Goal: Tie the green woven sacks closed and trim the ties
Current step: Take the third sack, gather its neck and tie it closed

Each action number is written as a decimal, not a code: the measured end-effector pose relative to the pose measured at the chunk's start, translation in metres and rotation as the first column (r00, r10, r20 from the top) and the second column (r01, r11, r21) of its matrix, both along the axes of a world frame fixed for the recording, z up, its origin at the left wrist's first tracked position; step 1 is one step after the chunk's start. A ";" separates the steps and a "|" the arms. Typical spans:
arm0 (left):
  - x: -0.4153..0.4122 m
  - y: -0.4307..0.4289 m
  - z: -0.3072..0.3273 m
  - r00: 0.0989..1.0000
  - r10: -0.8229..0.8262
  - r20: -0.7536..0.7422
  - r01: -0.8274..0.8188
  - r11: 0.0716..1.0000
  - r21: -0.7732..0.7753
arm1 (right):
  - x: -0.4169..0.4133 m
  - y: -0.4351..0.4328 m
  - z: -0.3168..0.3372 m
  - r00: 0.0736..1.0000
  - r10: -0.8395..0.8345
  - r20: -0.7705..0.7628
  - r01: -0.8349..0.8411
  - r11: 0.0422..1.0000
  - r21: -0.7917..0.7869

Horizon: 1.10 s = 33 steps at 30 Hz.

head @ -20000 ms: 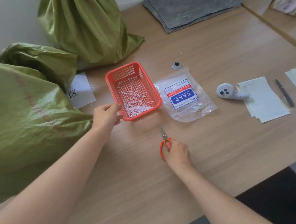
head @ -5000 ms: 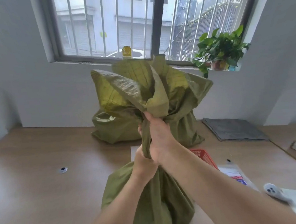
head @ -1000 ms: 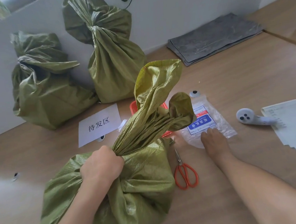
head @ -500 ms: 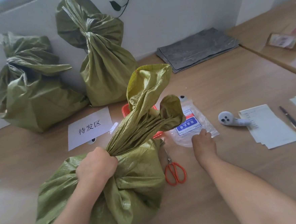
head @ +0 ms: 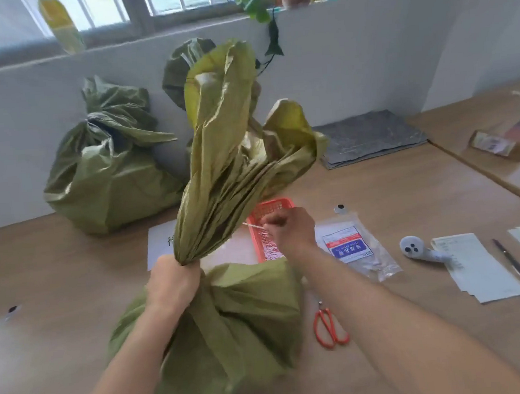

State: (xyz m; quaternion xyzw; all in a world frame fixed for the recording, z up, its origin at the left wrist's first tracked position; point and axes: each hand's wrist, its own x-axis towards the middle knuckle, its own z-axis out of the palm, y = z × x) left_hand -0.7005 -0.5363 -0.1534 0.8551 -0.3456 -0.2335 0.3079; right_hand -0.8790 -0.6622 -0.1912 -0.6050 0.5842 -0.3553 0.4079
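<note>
Fingers of the right hand (head: 288, 230), down by the packet (head: 348, 247) a moment ago, now pinch a white tie (head: 252, 226) over the red basket (head: 270, 207) while the left hand (head: 174, 283) grips the gathered neck of the green sack (head: 245, 317) on the desk (head: 405, 186), so cinching looks next.

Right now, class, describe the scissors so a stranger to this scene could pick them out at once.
On the light wooden table, find the nearest green woven sack, its neck gripped by the left hand. Just right of it lie scissors, alone in having orange loop handles.
</note>
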 end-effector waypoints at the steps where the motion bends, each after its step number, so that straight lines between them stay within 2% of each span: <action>1: 0.008 0.005 0.003 0.998 -0.007 -0.057 0.004 0.999 -0.054 | 0.016 0.012 0.008 0.990 0.041 0.135 -0.046 0.998 0.038; 3: 0.025 0.015 0.007 0.989 -0.024 -0.145 0.000 0.986 -0.168 | 0.051 0.037 0.026 0.930 0.136 0.342 -0.170 0.983 0.073; 4: 0.036 0.021 0.007 0.982 -0.031 -0.186 -0.011 0.974 -0.225 | 0.070 0.047 0.033 0.914 0.186 0.359 -0.218 0.975 0.050; 7: 0.076 0.033 0.002 0.950 -0.033 -0.311 -0.084 0.931 -0.355 | 0.129 0.070 0.045 0.931 0.294 0.218 -0.294 0.955 -0.033; 9: 0.106 0.042 0.001 0.949 -0.041 -0.313 -0.098 0.904 -0.416 | 0.168 0.089 0.052 0.933 0.343 0.105 -0.339 0.939 -0.058; 13: 0.161 0.061 0.008 0.960 -0.032 -0.279 -0.125 0.842 -0.525 | 0.229 0.119 0.068 0.907 0.421 -0.002 -0.418 0.901 -0.114; 18: 0.212 0.082 0.009 0.983 -0.080 -0.167 -0.027 0.831 -0.555 | 0.267 0.144 0.087 0.870 0.426 -0.250 -0.466 0.875 -0.131; 20: 0.223 0.092 0.008 0.990 -0.076 -0.116 0.001 0.839 -0.545 | 0.276 0.148 0.087 0.854 0.439 -0.280 -0.480 0.872 -0.097; 23: 0.238 0.104 0.004 0.995 -0.051 -0.088 -0.001 0.859 -0.512 | 0.293 0.156 0.080 0.844 0.461 -0.274 -0.500 0.861 -0.093; 26: 0.246 0.117 0.007 0.994 -0.040 -0.102 -0.018 0.860 -0.509 | 0.307 0.163 0.071 0.827 0.531 -0.183 -0.558 0.816 -0.151; 30: 0.258 0.128 0.000 0.988 0.009 -0.157 -0.084 0.875 -0.477 | 0.316 0.174 0.070 0.841 0.524 -0.133 -0.525 0.850 0.033; 33: 0.259 0.132 -0.011 0.980 0.042 -0.194 -0.131 0.873 -0.470 | 0.314 0.181 0.068 0.837 0.544 -0.067 -0.534 0.837 0.119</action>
